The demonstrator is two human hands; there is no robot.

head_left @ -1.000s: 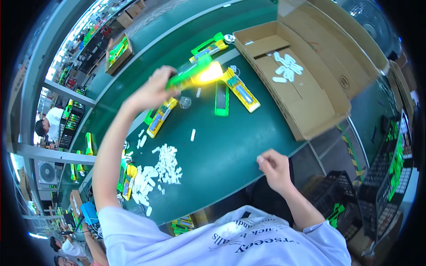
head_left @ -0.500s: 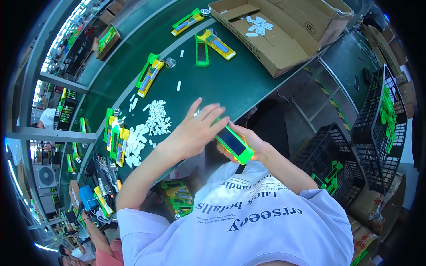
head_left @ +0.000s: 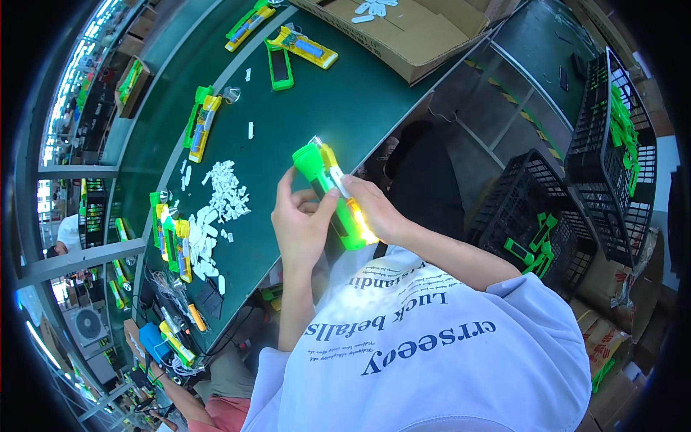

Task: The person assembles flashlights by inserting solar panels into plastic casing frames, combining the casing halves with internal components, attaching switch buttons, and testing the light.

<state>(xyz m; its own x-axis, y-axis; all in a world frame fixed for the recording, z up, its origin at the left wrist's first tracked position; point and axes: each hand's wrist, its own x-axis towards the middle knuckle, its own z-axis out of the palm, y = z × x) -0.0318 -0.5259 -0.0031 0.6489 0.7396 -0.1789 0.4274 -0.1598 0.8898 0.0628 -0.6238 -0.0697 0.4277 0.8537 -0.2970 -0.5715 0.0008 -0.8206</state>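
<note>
A green and yellow flashlight [head_left: 311, 162] slants between my hands, its wide head pointing up and away over the table's near edge. Bright yellow-orange light glows along its right side near the lower end. My left hand [head_left: 301, 216] grips it from the left, the thumb pressed on its body. From the right, my right hand [head_left: 374, 207] closes on its side, with the fingertips near a white part of the body. The hands cover part of the casing.
On the green table [head_left: 288, 108] lie white plastic pieces [head_left: 227, 191] in a heap and several opened flashlights [head_left: 205, 126]. A cardboard box [head_left: 425, 43] stands at the far side. Black crates [head_left: 536, 237] with green parts are at the right. Another person's arm [head_left: 180, 392] shows lower left.
My left hand has come down from above the flashlight to grip its left side. The flashlight has turned, showing its yellow side, which now shines brightly. The view has shifted.
</note>
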